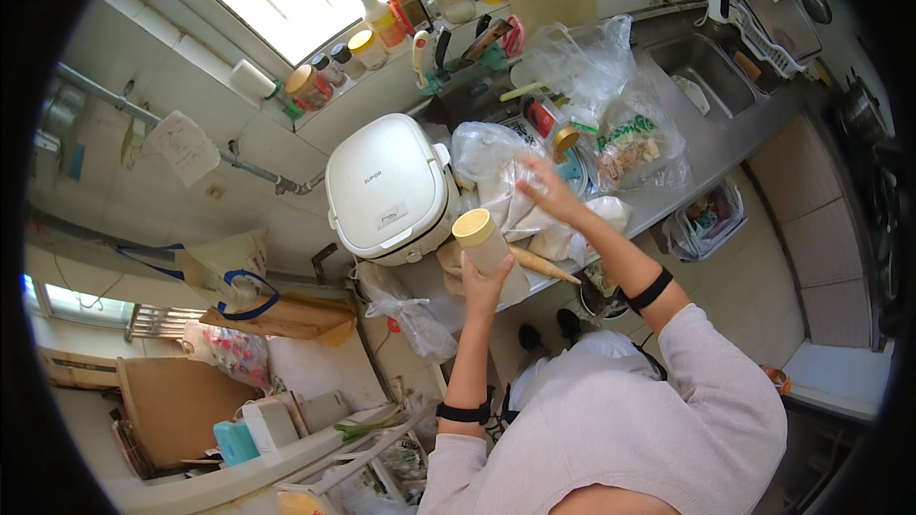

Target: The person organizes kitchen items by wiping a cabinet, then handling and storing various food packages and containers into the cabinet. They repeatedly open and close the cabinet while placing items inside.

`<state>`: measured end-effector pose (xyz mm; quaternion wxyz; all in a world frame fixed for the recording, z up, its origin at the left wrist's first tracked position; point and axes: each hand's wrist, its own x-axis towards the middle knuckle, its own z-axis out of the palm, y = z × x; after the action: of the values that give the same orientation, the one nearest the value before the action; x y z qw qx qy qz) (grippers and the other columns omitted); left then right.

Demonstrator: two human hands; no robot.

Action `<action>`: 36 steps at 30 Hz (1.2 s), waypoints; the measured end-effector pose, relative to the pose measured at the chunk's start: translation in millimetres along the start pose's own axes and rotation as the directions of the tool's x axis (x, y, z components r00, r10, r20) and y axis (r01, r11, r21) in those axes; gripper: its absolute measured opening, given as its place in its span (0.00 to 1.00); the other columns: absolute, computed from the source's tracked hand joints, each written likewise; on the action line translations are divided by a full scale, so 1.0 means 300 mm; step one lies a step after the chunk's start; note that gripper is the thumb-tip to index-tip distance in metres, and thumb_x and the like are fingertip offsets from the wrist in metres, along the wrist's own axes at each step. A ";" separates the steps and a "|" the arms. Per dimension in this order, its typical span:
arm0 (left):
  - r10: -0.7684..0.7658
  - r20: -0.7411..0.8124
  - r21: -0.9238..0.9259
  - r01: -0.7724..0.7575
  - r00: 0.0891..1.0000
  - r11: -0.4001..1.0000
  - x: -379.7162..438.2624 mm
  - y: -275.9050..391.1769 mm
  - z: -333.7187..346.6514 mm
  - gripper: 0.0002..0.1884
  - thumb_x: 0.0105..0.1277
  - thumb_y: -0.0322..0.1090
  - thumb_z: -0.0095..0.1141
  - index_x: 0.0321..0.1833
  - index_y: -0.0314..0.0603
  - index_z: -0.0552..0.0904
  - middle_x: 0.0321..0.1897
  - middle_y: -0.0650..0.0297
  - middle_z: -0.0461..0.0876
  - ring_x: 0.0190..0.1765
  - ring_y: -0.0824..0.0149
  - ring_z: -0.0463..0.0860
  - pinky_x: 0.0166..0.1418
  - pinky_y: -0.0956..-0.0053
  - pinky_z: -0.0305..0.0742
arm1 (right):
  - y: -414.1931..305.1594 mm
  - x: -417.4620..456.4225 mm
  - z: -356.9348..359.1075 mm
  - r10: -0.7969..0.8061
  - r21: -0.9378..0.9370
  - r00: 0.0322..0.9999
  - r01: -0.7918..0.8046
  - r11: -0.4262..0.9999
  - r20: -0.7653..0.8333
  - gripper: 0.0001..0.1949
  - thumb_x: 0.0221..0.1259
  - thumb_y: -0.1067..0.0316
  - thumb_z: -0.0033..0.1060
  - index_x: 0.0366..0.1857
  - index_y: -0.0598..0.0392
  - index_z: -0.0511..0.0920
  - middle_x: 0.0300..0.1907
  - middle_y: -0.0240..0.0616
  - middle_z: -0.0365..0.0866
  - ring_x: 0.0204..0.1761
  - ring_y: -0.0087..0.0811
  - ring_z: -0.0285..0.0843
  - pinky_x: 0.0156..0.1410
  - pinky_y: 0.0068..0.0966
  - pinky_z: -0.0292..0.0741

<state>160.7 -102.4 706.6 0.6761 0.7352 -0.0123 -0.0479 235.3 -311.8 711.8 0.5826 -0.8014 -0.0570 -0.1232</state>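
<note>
My left hand (484, 280) is wrapped around a clear jar (489, 252) with a yellow lid (473, 227), held upright over the counter's front edge. My right hand (549, 189) is over a pale plastic bag (501, 197), thumb and fingers apart; whether the fingertips touch the bag is unclear. A tapered tan root vegetable or similar object (542, 264) lies on the counter between my two arms, pointing toward me. Left of the bag sits a white Supor electric cooker (386, 182), lid down.
Several plastic bags (637, 143) crowd the steel counter (723, 146) up to the sink (705, 75). Knives and pink-handled scissors (513, 36) stand behind. Bottles and jars (367, 48) line the windowsill. A lined waste bin (705, 222) sits below the counter's front edge.
</note>
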 end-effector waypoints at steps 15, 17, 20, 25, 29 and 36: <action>-0.122 -0.090 -0.263 0.094 0.988 0.960 -0.015 0.019 0.092 0.30 0.55 0.34 0.69 0.57 0.36 0.67 0.50 0.60 0.76 0.52 0.66 0.76 0.58 0.70 0.71 | 0.389 0.320 -0.196 0.207 -0.755 0.937 -0.351 0.554 -0.283 0.44 0.42 0.44 0.70 0.60 0.64 0.63 0.48 0.58 0.75 0.52 0.52 0.73 0.56 0.42 0.71; -0.077 -0.153 -0.297 0.028 0.985 0.954 -0.026 0.010 0.095 0.29 0.56 0.34 0.68 0.57 0.36 0.67 0.50 0.60 0.75 0.52 0.67 0.76 0.58 0.71 0.70 | 0.488 0.315 -0.245 0.175 -0.746 0.948 -0.317 0.586 -0.265 0.43 0.41 0.43 0.69 0.59 0.63 0.65 0.50 0.58 0.74 0.53 0.54 0.73 0.56 0.45 0.71; -0.087 -0.175 -0.328 0.025 0.981 0.944 -0.066 0.020 0.047 0.27 0.58 0.34 0.65 0.58 0.37 0.67 0.50 0.61 0.75 0.53 0.68 0.76 0.59 0.72 0.70 | 0.420 0.261 -0.238 0.230 -0.619 0.905 -0.414 0.667 -0.358 0.41 0.43 0.44 0.70 0.59 0.61 0.66 0.57 0.56 0.68 0.58 0.53 0.68 0.60 0.43 0.69; -0.152 -0.268 -0.376 0.042 0.951 0.926 -0.157 0.001 -0.045 0.27 0.61 0.38 0.62 0.60 0.39 0.67 0.51 0.62 0.74 0.55 0.69 0.73 0.60 0.72 0.67 | 0.126 0.064 -0.199 0.273 -0.013 0.954 -0.276 0.961 -0.121 0.35 0.51 0.50 0.68 0.59 0.61 0.67 0.56 0.46 0.72 0.57 0.38 0.70 0.61 0.33 0.68; -0.195 -0.282 -0.442 0.053 0.940 0.895 -0.179 -0.029 -0.107 0.27 0.63 0.43 0.60 0.61 0.40 0.67 0.54 0.63 0.73 0.56 0.69 0.72 0.62 0.72 0.65 | -0.071 -0.165 -0.059 0.359 0.461 0.867 -0.490 0.740 0.345 0.35 0.55 0.53 0.65 0.65 0.57 0.62 0.58 0.40 0.71 0.59 0.33 0.68 0.65 0.31 0.64; -0.227 -0.211 -0.578 0.066 0.951 0.813 -0.286 -0.105 -0.130 0.31 0.64 0.49 0.59 0.63 0.39 0.66 0.57 0.63 0.71 0.59 0.68 0.70 0.64 0.71 0.62 | -0.206 -0.516 0.221 0.358 0.611 0.734 -0.679 0.406 0.577 0.39 0.54 0.54 0.68 0.68 0.56 0.58 0.61 0.37 0.68 0.62 0.28 0.66 0.65 0.29 0.65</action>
<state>77.2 -54.0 683.1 0.8522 0.5006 0.1521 -0.0010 80.3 -221.5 708.6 0.8610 -0.4381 0.0472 0.2540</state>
